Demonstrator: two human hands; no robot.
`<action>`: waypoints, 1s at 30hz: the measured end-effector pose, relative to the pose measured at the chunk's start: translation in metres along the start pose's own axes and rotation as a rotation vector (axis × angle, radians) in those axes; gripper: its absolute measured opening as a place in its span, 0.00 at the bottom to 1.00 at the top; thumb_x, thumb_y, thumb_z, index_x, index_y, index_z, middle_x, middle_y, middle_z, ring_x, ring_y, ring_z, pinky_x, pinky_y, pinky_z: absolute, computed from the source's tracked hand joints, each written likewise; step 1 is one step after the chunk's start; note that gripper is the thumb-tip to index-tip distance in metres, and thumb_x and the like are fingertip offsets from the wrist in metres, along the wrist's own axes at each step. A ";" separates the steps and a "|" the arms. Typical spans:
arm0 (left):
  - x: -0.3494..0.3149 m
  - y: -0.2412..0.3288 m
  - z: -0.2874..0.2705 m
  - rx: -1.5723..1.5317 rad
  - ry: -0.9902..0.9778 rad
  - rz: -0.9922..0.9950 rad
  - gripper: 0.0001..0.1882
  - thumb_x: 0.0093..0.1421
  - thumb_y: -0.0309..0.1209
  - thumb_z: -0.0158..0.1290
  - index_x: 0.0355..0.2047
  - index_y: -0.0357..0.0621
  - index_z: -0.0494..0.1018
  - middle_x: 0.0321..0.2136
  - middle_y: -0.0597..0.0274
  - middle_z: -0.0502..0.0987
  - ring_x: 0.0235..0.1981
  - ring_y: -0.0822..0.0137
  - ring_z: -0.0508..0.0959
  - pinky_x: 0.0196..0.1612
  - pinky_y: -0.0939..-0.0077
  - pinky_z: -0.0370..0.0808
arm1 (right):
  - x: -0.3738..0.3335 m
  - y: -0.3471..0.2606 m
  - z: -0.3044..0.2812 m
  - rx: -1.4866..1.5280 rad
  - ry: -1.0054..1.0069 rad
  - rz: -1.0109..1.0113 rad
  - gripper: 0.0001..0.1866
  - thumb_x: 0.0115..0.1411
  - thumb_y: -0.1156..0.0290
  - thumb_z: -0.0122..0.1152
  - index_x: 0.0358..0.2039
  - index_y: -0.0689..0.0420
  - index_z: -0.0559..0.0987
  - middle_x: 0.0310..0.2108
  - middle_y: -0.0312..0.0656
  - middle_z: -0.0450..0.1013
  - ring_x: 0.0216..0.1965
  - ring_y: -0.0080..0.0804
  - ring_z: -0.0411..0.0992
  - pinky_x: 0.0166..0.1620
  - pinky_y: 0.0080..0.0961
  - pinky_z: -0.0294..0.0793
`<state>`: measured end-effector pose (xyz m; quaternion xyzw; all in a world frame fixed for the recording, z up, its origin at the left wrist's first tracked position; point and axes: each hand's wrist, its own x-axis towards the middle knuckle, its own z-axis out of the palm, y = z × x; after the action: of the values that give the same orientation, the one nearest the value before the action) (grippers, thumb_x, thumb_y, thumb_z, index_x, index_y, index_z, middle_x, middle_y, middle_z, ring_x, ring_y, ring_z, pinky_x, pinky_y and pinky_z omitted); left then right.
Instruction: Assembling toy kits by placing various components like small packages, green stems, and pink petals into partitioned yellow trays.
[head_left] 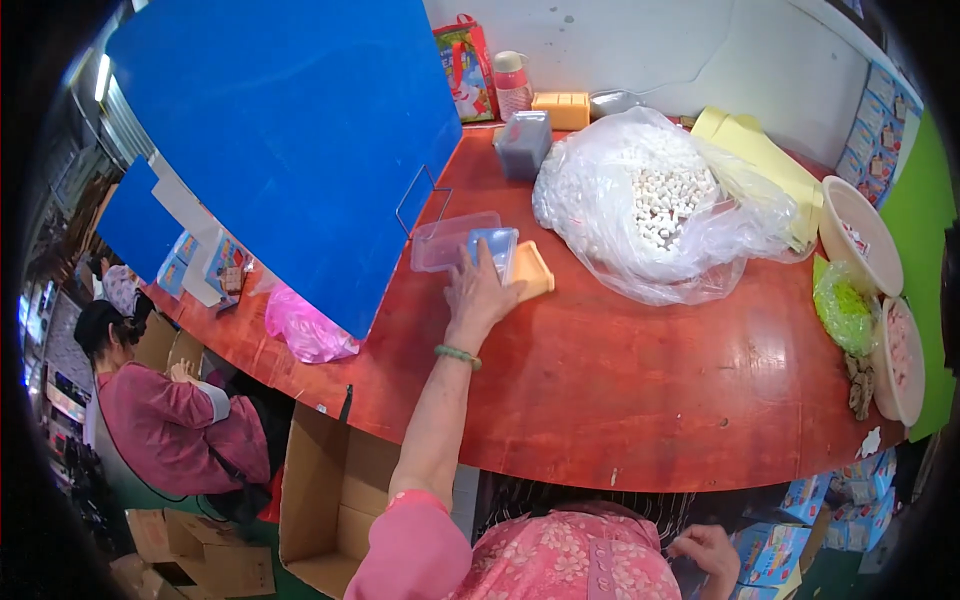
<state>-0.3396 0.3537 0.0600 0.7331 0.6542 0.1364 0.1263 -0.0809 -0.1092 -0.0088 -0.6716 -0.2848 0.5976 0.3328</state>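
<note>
- Head view: the left hand (pixel 480 298) reaches over the red table (pixel 620 390), its fingers spread, the index finger on a small blue container (pixel 491 241) and the thumb by an orange container (pixel 534 268); whether it grips either, I cannot tell.
- These 2 containers sit side by side near the table's middle, next to a clear plastic tray (pixel 437 243).
- The right hand (pixel 708 552) is low beside the person's body, fingers partly curled; I cannot tell whether it has hold of anything.
- To the right of the containers, a clear plastic bag (pixel 590 235) lies open around small white pieces (pixel 668 205).
- A pink plastic bag (pixel 312 328) rests near the table's front edge, left of the left hand.
</note>
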 end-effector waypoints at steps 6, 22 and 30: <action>0.000 -0.035 -0.008 -0.304 0.180 0.203 0.45 0.43 0.42 0.64 0.58 0.31 0.60 0.59 0.39 0.61 0.61 0.47 0.62 0.61 0.60 0.62 | 0.020 -0.147 0.018 -0.506 -0.201 -0.540 0.08 0.53 0.72 0.65 0.31 0.63 0.81 0.28 0.44 0.79 0.31 0.27 0.78 0.36 0.22 0.75; -0.044 -0.112 -0.010 0.129 0.294 -0.139 0.38 0.45 0.38 0.63 0.56 0.39 0.64 0.61 0.45 0.58 0.60 0.44 0.61 0.59 0.43 0.61 | 0.282 -0.305 0.192 -1.259 0.132 -1.208 0.16 0.51 0.70 0.62 0.42 0.53 0.75 0.45 0.42 0.70 0.50 0.43 0.66 0.50 0.44 0.62; -0.037 -0.099 -0.005 -0.207 0.642 0.283 0.21 0.56 0.36 0.57 0.45 0.33 0.72 0.44 0.43 0.74 0.45 0.51 0.75 0.48 0.66 0.72 | 0.234 -0.276 0.171 -1.277 0.098 -1.224 0.22 0.45 0.55 0.69 0.36 0.55 0.74 0.40 0.43 0.68 0.47 0.45 0.64 0.52 0.43 0.59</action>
<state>-0.4370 0.3276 0.0274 0.7195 0.5355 0.4411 -0.0319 -0.2171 0.2615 0.0538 -0.4838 -0.8589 0.0123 0.1678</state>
